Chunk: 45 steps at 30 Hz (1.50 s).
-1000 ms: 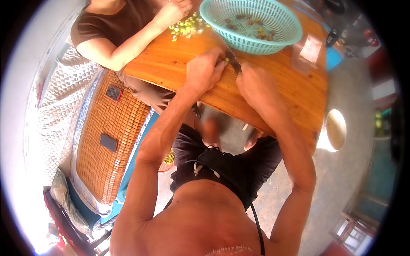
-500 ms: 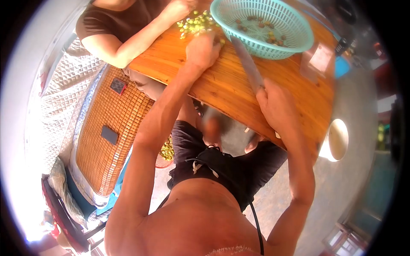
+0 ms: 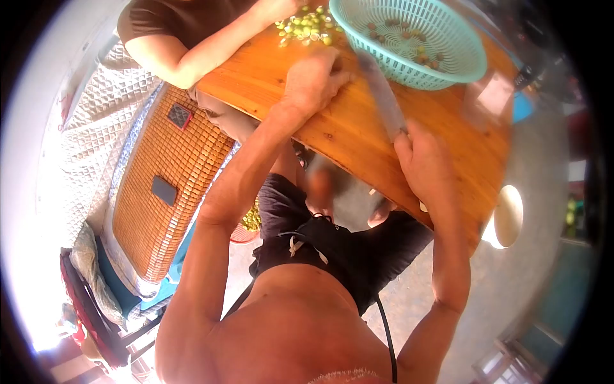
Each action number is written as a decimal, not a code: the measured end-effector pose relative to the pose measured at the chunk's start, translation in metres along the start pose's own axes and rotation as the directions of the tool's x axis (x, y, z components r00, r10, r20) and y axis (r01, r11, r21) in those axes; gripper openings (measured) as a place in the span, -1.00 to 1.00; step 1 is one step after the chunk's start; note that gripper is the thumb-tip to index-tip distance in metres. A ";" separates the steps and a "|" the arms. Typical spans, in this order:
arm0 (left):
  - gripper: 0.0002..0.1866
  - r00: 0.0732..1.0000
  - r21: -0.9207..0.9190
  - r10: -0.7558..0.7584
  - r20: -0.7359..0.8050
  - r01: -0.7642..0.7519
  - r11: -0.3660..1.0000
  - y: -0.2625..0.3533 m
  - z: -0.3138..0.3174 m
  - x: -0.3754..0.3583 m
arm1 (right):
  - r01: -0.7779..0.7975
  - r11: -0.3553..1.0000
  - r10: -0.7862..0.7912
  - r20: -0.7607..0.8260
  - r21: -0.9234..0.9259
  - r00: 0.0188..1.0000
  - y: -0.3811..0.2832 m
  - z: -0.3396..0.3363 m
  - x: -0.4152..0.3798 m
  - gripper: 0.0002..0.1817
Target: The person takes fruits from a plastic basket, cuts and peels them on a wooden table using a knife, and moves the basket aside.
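My right hand (image 3: 426,160) is closed around the handle of a knife (image 3: 382,96), whose long, broad blade points away from me over the table, its far end beside the basket. My left hand (image 3: 313,80) rests on the wooden table (image 3: 345,137), left of the blade, fingers curled together; whatever they pinch is hidden. Just beyond it lies a pile of small green fruits (image 3: 307,29), some showing pale cut faces. A turquoise plastic basket (image 3: 435,78) stands past the knife tip, with several small brownish and green pieces inside.
Across the left corner sits another person (image 3: 198,51), forearm on the table by the pile. A white bucket (image 3: 505,217) stands on the floor at right. Below my left arm is a red basket (image 3: 243,235) of green fruits. A bamboo-matted bed (image 3: 166,192) holds two dark flat objects.
My left hand has drawn back a little from the fruit pile, and the green fruit by its fingertips no longer shows. The knife stays in my right hand. The whole view has shifted slightly.
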<state>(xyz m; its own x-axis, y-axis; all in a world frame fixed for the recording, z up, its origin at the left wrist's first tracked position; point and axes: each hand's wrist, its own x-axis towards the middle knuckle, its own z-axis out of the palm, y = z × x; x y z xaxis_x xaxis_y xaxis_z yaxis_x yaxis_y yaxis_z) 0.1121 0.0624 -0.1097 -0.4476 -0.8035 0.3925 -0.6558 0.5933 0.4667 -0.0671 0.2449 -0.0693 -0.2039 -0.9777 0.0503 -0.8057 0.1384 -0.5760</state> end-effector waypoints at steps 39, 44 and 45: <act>-0.85 0.988 -0.209 0.119 -0.096 -0.137 0.968 0.008 -0.007 -0.041 | 0.175 0.946 -0.171 0.038 -0.274 0.985 -0.030 0.018 0.018 -0.80; -0.85 0.984 -0.218 0.144 -0.109 -0.164 0.962 0.006 -0.004 -0.041 | 0.163 0.950 -0.163 0.023 -0.267 0.986 -0.033 0.021 0.023 -0.80; -0.86 0.982 -0.227 0.148 -0.118 -0.171 0.959 0.005 -0.004 -0.041 | 0.156 0.951 -0.154 0.029 -0.266 0.988 -0.034 0.022 0.024 -0.80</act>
<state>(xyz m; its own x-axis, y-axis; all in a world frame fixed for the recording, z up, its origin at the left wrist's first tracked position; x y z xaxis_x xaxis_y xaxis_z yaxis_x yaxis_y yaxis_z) 0.1295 0.0989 -0.1198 -0.4644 -0.6957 0.5480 -0.4140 0.7175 0.5602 -0.0323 0.2138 -0.0662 -0.0610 -0.9915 0.1149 -0.9463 0.0208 -0.3226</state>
